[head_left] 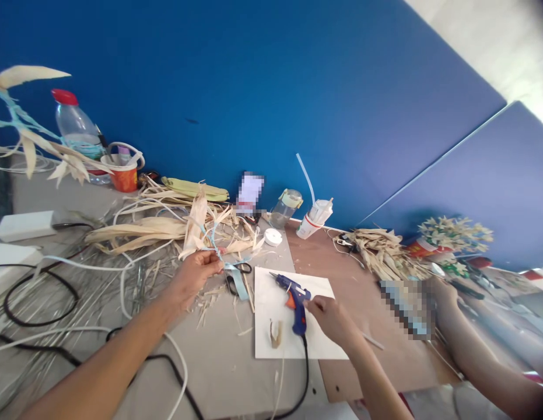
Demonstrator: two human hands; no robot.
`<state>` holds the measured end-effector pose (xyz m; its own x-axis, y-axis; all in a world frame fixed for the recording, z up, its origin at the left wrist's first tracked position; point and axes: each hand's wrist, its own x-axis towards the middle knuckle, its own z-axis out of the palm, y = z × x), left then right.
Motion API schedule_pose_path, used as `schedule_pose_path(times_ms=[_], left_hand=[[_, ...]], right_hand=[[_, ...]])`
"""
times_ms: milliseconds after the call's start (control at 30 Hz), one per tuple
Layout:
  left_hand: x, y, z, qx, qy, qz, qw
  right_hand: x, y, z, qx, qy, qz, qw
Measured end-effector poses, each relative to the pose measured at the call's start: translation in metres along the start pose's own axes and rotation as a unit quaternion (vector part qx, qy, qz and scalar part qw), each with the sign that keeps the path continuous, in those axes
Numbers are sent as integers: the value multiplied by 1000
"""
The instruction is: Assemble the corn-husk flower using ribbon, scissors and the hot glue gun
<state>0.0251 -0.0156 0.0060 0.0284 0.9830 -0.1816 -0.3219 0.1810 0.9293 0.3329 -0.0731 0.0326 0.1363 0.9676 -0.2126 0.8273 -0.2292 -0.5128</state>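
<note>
My left hand [204, 267] is closed in a pinch on a dried corn husk flower stem [213, 236] wrapped in light-blue tape. A loose blue tape strip [239, 283] hangs beside the fingertips, over black-handled scissors [244, 268]. My right hand [327, 313] is curled closed at the rear of a blue glue gun [299, 306], its fingers against or very near the handle. Whatever those fingers may hold is hidden. The gun lies on a white board [265, 344], with a small brownish scrap [275, 334] on the same board.
Corn husks [140, 233] and white cables [125, 286] spread over the left side. A red-capped bottle [76, 119] and orange cup [124, 178] stand there; a glass jar [285, 208] and paper cup [310, 224] are at the back. Another person's hand [442, 294] is at right.
</note>
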Motion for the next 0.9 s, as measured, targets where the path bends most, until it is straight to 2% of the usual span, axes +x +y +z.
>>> schedule_pose_path(times_ms=[67, 167, 267, 367, 467, 633, 767, 900], left_hand=[[-1, 1, 1, 0, -4, 0, 1000], [-2, 1, 1, 2, -14, 2, 1000], [-2, 1, 1, 8, -19, -2, 1000], [-2, 2, 0, 7, -29, -4, 1000], [-2, 2, -1, -9, -36, -11, 999], [-1, 1, -1, -8, -38, -13, 999], [-2, 2, 0, 0, -52, -20, 998], [-3, 2, 1, 13, -65, -24, 998]], right_hand=[[-3, -18, -4, 47, 51, -76, 995], [2, -54, 7, 214, 58, -164, 961], [20, -90, 37, 327, -40, -205, 922], [38, -114, 66, 352, -109, -174, 913], [46, -125, 81, 403, -168, -158, 885], [41, -131, 84, 479, -249, -74, 838], [40, -130, 87, 477, -275, -62, 832], [40, -128, 88, 502, -299, -28, 811]])
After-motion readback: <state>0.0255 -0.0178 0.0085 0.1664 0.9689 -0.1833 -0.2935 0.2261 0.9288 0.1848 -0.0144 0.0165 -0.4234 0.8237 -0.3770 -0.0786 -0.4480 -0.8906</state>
